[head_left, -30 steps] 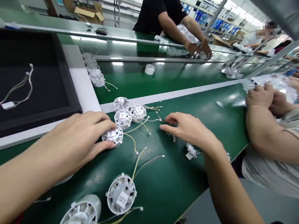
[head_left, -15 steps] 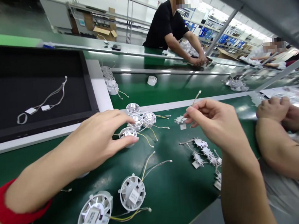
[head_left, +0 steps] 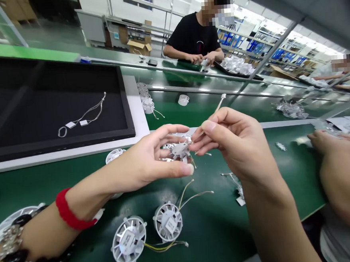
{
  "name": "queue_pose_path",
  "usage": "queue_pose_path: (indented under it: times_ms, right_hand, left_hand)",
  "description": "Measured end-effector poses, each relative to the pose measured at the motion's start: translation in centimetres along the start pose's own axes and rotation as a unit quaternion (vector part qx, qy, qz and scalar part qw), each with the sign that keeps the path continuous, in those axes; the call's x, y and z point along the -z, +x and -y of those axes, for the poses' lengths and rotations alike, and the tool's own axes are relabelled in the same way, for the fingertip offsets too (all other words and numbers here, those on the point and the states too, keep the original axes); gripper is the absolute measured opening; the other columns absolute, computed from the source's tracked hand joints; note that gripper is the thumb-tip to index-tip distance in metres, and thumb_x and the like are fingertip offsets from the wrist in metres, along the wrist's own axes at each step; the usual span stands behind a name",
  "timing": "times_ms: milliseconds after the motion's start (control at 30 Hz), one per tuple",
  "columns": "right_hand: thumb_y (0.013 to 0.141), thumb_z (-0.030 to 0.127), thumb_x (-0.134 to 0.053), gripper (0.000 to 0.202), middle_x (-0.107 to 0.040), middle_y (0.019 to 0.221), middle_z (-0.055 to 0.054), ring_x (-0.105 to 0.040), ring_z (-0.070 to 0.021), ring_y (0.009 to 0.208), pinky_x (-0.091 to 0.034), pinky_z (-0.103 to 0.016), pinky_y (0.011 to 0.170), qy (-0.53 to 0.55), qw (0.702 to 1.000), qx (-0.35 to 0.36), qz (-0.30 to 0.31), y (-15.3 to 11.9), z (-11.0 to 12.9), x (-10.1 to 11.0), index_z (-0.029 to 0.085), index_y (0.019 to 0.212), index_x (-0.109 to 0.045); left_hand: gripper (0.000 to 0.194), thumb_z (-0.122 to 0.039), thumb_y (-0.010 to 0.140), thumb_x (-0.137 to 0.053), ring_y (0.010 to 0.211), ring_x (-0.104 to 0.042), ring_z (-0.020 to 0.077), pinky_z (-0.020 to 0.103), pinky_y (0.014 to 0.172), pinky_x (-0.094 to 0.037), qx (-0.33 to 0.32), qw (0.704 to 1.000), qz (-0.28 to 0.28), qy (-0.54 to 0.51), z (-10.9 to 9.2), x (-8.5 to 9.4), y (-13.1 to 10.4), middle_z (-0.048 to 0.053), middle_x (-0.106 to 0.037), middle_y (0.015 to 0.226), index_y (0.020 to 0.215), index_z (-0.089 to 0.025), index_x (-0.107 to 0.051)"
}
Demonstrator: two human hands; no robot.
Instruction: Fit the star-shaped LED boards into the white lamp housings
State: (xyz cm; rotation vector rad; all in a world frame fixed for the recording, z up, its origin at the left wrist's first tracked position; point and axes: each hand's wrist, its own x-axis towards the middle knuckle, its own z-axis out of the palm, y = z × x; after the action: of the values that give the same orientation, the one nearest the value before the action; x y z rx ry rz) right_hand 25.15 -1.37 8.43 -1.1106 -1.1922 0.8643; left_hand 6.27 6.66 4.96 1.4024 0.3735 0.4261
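Observation:
My right hand (head_left: 240, 146) pinches the thin cable of a white star-shaped plate (head_left: 180, 149); the cable's white connector (head_left: 223, 97) sticks up above the fingers. Around the plate, my left hand (head_left: 144, 161) is spread with thumb and fingers apart; whether it touches the plate I cannot tell. Behind the fingers, round white fan-like units are mostly hidden. Nearer to me lie two more such units, one larger (head_left: 128, 241) and one smaller (head_left: 168, 222), with cables trailing right. Beside my right wrist, star-shaped plates with cables (head_left: 240, 196) are partly covered.
A black tray (head_left: 35, 108) at the left holds cables with small white tabs (head_left: 83, 122). White units (head_left: 147, 103) stand near the rail. At right, a co-worker's arm (head_left: 339, 167) reaches over the green table (head_left: 211, 224). Another person (head_left: 195, 37) works across the line.
My right hand has lifted the star-shaped plate off the table by its cable and moved left. My left hand has moved right, from the round units to around the plate.

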Motion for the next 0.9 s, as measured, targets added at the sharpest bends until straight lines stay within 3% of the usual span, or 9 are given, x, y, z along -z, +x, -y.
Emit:
queue_pose_path:
  times_ms: [133,233,300,433,500,600,700,800,900]
  right_hand:
    - [0.090,0.029,-0.081,0.023,-0.081,0.074,0.002,-0.080,-0.0143,0.061,-0.064,-0.016,0.053,0.042,0.998,-0.014,-0.038,0.0,-1.2,-0.2,0.020,0.074,-0.066]
    - [0.088,0.026,-0.081,0.023,-0.081,0.076,0.002,-0.080,-0.0139,0.063,-0.063,-0.016,0.053,0.065,0.996,-0.019,-0.060,-0.1,-1.8,-0.3,0.020,0.072,-0.065]
    - [0.087,0.025,-0.080,0.022,-0.081,0.076,0.002,-0.079,-0.0121,0.061,-0.062,-0.016,0.054,0.062,0.996,-0.010,-0.069,0.0,-2.2,-0.1,0.020,0.072,-0.065]
    - [0.088,0.031,-0.079,0.020,-0.079,0.080,0.000,-0.073,-0.0116,0.058,-0.060,-0.021,0.052,-0.035,0.995,0.014,-0.088,0.3,-3.3,1.0,0.022,0.076,-0.066]
    - [0.087,0.030,-0.078,0.014,-0.080,0.097,-0.004,-0.077,-0.0175,0.076,-0.064,-0.028,0.062,-0.122,0.980,0.080,-0.137,0.3,-3.8,1.6,0.024,0.095,-0.069]
    - [0.086,0.023,-0.076,0.044,-0.070,0.135,-0.011,-0.069,-0.0291,0.126,-0.060,-0.047,0.101,-0.281,0.907,0.243,-0.199,-0.2,-3.9,2.0,0.028,0.128,-0.063]
    - [0.090,0.017,-0.069,0.033,-0.072,0.134,-0.010,-0.062,-0.0313,0.137,-0.045,-0.055,0.119,-0.385,0.860,0.321,-0.095,-0.9,-3.4,1.7,0.026,0.121,-0.067]
    - [0.092,0.016,-0.069,0.020,-0.081,0.116,-0.006,-0.074,-0.0272,0.118,-0.048,-0.053,0.116,-0.393,0.863,0.314,0.034,-1.3,-3.0,1.1,0.025,0.109,-0.070]
    - [0.093,0.016,-0.069,0.018,-0.083,0.109,-0.004,-0.078,-0.0226,0.103,-0.054,-0.045,0.106,-0.363,0.879,0.300,0.075,-1.3,-3.1,0.5,0.022,0.109,-0.070]
  left_hand:
    - [0.056,-0.033,0.085,-0.085,0.122,-0.065,0.0255,0.035,0.092,-0.062,-0.019,0.993,0.003,0.114,0.4,-0.3,0.0,0.006,-0.058,0.146,0.137,-0.029,-0.064]
    - [0.046,-0.035,0.090,-0.078,0.098,-0.072,0.0237,0.035,0.079,-0.061,0.001,0.987,-0.001,0.160,0.3,-0.5,0.0,0.004,-0.071,0.116,0.135,-0.028,-0.067]
    - [0.046,-0.036,0.090,-0.078,0.086,-0.071,0.0214,0.032,0.072,-0.057,0.019,0.988,-0.004,0.151,0.1,-0.5,0.0,0.002,-0.073,0.098,0.134,-0.026,-0.068]
    - [0.055,-0.034,0.089,-0.084,0.091,-0.076,0.0188,0.027,0.076,-0.059,0.027,0.998,-0.003,0.051,-0.3,-0.3,0.0,0.002,-0.075,0.113,0.138,-0.029,-0.061]
    - [0.050,-0.032,0.092,-0.081,0.090,-0.078,0.0171,0.024,0.075,-0.061,0.021,1.000,0.001,0.014,-0.5,-0.1,0.0,0.001,-0.076,0.108,0.135,-0.030,-0.057]
    - [0.036,-0.035,0.095,-0.079,0.080,-0.078,0.0136,0.019,0.072,-0.061,0.012,1.000,0.001,-0.002,-0.8,0.2,-0.1,-0.003,-0.078,0.092,0.121,-0.027,-0.056]
    - [0.033,-0.044,0.094,-0.080,0.073,-0.078,0.0124,0.016,0.068,-0.061,0.002,1.000,0.010,-0.021,-1.2,0.5,-0.1,-0.004,-0.079,0.085,0.109,-0.025,-0.057]
    - [0.040,-0.056,0.091,-0.080,0.067,-0.078,0.0139,0.017,0.061,-0.061,0.003,0.999,0.019,-0.036,-1.6,0.6,0.0,-0.004,-0.078,0.083,0.099,-0.024,-0.058]
    - [0.045,-0.062,0.088,-0.080,0.059,-0.075,0.0139,0.018,0.056,-0.059,0.005,0.999,0.009,-0.035,-1.9,0.6,0.0,-0.005,-0.077,0.077,0.092,-0.023,-0.058]
